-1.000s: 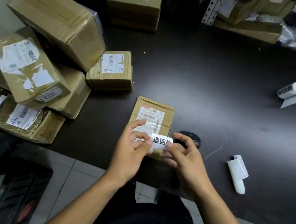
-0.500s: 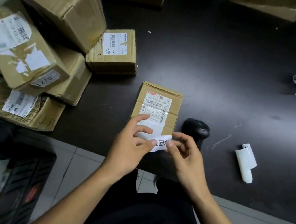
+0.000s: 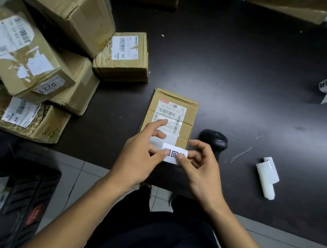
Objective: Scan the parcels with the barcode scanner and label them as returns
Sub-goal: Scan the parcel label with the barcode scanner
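Left hand [image 3: 140, 158] and right hand [image 3: 202, 168], low centre: both pinching 1 white return label [image 3: 174, 154] over the near end of a small parcel [image 3: 170, 116] lying flat on the dark table [image 3: 250, 73]. Black barcode scanner [image 3: 214, 139] just right of it. Stacked parcels [image 3: 43, 42] upper left.

Stacked boxes [image 3: 43, 42] crowd the table's [image 3: 252, 62] left side. The scanner [image 3: 214, 140] sits just right of the parcel [image 3: 170, 112]; beyond it lies open tabletop.

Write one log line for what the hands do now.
step: labelling | left hand, right hand: pinch return label | parcel | scanner: idle
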The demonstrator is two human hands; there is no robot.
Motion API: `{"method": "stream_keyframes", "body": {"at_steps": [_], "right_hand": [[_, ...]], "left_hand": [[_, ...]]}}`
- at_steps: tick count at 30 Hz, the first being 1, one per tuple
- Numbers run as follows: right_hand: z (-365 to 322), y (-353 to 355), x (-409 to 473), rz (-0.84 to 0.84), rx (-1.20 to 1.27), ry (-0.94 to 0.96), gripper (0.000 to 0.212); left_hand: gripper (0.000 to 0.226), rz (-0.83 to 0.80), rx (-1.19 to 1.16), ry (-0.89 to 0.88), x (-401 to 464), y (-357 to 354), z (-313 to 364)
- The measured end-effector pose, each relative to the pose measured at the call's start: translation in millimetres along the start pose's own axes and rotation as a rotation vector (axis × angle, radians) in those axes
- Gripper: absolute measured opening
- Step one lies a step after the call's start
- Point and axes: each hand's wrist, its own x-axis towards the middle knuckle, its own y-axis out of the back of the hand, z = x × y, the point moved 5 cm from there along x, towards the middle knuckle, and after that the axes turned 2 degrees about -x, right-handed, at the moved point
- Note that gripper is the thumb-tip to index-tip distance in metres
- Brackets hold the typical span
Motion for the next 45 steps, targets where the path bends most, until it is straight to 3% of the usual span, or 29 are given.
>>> {"method": "stream_keyframes", "body": {"at_steps": [11, 19, 26, 29, 32, 36, 45], "right_hand": [[-9, -4, 24, 0.072, -0.447, 0.074, 0.031], [-22, -16, 31, -0.014, -0.855, 0.213, 0.043], [-14, 13, 27, 0.061, -0.877, 0.13, 0.054], [-9, 16, 23, 0.065, -0.806, 0.138, 0.059], [-3, 7, 26, -0.034, -0.68, 0.122, 0.068], [6, -5, 29, -0.17, -0.551, 0.069, 0.079], [4, -13, 6, -0.224, -0.58, 0.182, 0.082]], "left_hand": [[0.06, 0.031, 0.637, -0.153, 9, -6, 15], [0.067, 0.01, 0.945, -0.143, 21, -9, 13], [0.079, 0.123, 0.831, -0.165, 19, 16, -1], [0.084, 0.174, 0.639, -0.142, 23, 33, -15], [0.088, 0.023, 0.355, -0.008, 35, 37, -30], [0.09, -0.175, 0.243, 0.038, 43, 28, -42], [0.093, -0.043, 0.169, 0.007, 0, 28, -45]]}}
